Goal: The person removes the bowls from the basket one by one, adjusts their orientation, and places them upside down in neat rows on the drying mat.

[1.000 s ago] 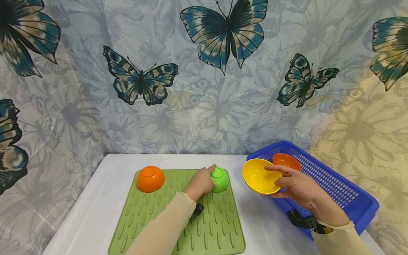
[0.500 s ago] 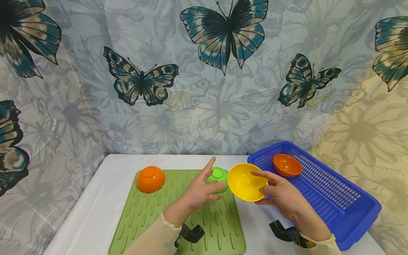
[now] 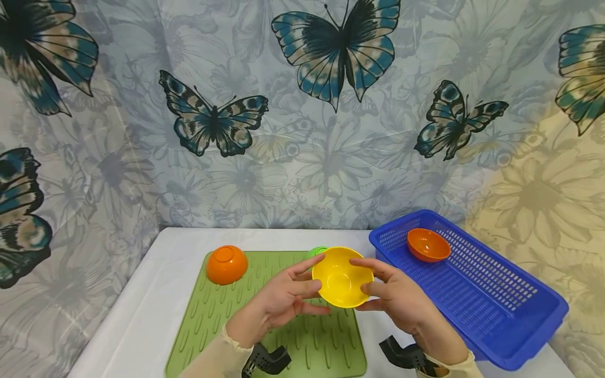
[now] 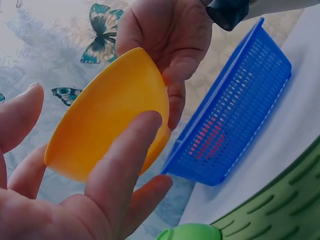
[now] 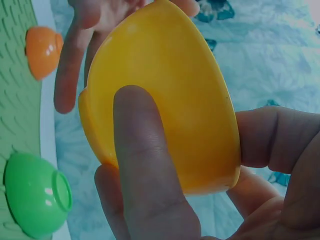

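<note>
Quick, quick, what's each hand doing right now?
Left hand: at the edge of the yellow bowl; can't tell if it's gripping.
Right hand: closed, holding the yellow bowl.

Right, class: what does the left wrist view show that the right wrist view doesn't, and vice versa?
Only left wrist: the basket, something reddish through its mesh, a sleeve and black wrist gear.
Only right wrist: the upturned orange bowl on the mat.
Both: the mat, yellow bowl, green bowl, table, butterfly backdrop, left hand and right hand.
</note>
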Available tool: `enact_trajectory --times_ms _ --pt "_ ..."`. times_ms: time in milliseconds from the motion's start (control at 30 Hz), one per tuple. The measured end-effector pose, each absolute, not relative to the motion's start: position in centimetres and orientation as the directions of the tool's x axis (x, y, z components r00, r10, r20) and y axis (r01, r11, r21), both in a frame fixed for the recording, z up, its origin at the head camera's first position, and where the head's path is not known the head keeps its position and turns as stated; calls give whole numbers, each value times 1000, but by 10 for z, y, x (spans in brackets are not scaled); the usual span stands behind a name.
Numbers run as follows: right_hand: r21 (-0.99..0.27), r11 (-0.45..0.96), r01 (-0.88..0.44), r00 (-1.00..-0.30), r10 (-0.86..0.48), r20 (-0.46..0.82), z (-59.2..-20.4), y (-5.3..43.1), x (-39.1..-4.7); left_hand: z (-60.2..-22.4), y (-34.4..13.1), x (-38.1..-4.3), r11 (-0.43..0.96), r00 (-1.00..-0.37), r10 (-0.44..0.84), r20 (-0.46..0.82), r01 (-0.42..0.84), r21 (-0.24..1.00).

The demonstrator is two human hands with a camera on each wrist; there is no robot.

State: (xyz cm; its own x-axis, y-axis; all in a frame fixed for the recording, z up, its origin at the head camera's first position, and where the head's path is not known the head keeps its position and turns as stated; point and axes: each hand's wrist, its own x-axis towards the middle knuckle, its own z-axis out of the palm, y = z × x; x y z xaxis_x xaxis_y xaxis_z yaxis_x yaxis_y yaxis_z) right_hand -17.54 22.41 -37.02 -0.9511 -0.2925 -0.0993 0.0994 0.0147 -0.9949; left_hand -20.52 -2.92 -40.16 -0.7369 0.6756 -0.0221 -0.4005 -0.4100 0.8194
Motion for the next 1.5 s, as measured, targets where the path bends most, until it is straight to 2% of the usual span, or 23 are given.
enact_trajectory --times_ms 300,467,567,667,800,900,1067,1133,1200,1333,1433,1500 --pt "-992 -4 129 -937 -328 -120 -370 213 -167 -403 -38 -201 -420 -735 677 -37 -428 800" --pt "-994 30 107 -957 -267 -111 -363 218 -164 -404 -43 -197 -392 -788 614 -50 -359 847" --pt "-995 -19 100 -965 -247 -92 -362 225 -164 -403 -46 -196 -354 -822 567 -54 -302 885" --pt "-955 -234 179 -913 -402 -73 -366 235 -166 -401 -49 -194 -308 -834 550 -42 -249 918" --pt "-789 -452 416 -766 -642 -36 -376 244 -170 -400 -51 -191 -223 -836 549 9 -136 965" --pt "-691 -507 515 -718 -696 -25 -381 247 -173 -399 -51 -187 -135 -844 533 62 -13 991" --pt "-615 -533 581 -697 -717 -37 -383 247 -176 -399 -50 -182 65 -841 509 184 250 966" --pt "-604 -527 597 -688 -724 -49 -384 247 -177 -400 -51 -179 134 -809 530 255 377 917" --pt "-597 -515 615 -677 -733 -64 -384 247 -179 -401 -51 -176 198 -748 565 348 533 823" --pt "-618 -460 637 -648 -754 -107 -387 245 -182 -405 -51 -172 304 -541 650 534 829 469" --pt "-660 -407 632 -626 -770 -125 -389 245 -182 -407 -49 -170 323 -387 718 579 922 215" --pt "-688 -376 621 -616 -777 -131 -388 245 -182 -407 -48 -168 330 -333 755 564 937 112"
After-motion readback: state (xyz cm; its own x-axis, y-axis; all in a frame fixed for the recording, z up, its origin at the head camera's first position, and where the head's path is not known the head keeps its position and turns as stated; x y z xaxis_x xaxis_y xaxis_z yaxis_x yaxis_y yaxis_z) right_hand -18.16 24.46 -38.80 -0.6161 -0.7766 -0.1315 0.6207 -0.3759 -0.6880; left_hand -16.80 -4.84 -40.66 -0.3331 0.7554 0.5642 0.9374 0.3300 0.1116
